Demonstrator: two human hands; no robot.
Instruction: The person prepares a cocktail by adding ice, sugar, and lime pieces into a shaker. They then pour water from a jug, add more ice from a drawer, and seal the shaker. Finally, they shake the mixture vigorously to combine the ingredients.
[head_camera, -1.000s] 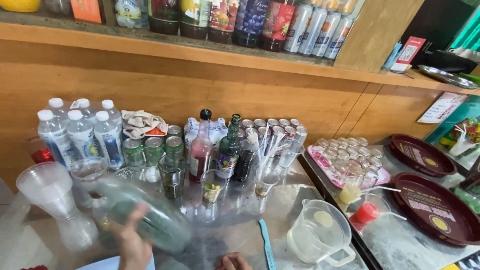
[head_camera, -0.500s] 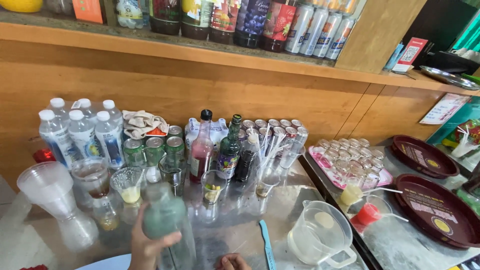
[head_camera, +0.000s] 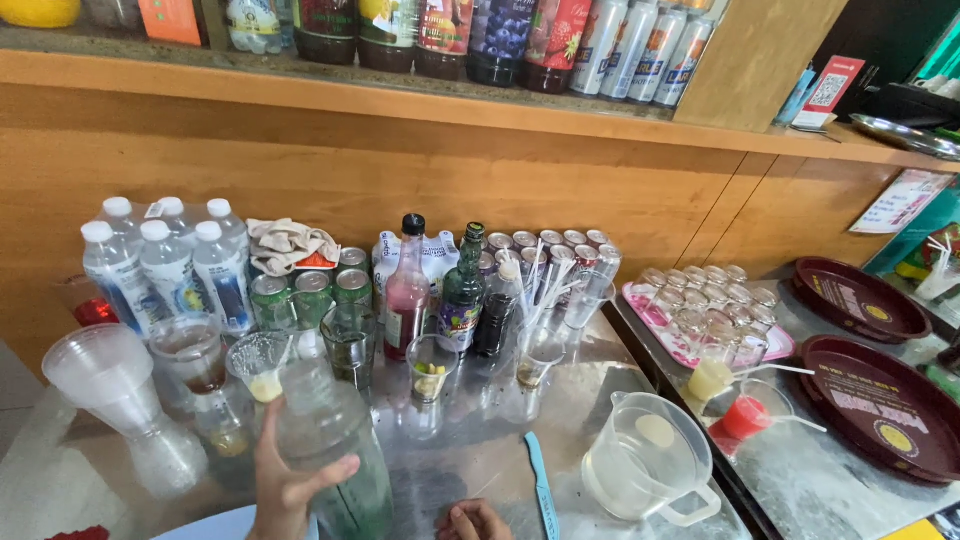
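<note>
While your left hand (head_camera: 285, 490) grips the large clear bottle (head_camera: 325, 450) upright on the steel worktop (head_camera: 480, 440), fingers wrapped round its side, your right hand (head_camera: 472, 520) sits low at the frame's edge with knuckles curled; whether it holds anything, you cannot tell. Greenish liquid shows low in the bottle. Just behind it stand a small cup with yellow pieces (head_camera: 260, 365) and a glass of dark drink (head_camera: 190, 352). A blue knife (head_camera: 540, 490) lies beside the empty clear jug (head_camera: 645, 460). Mixing looks partly done: several glasses hold something, the jug holds none.
</note>
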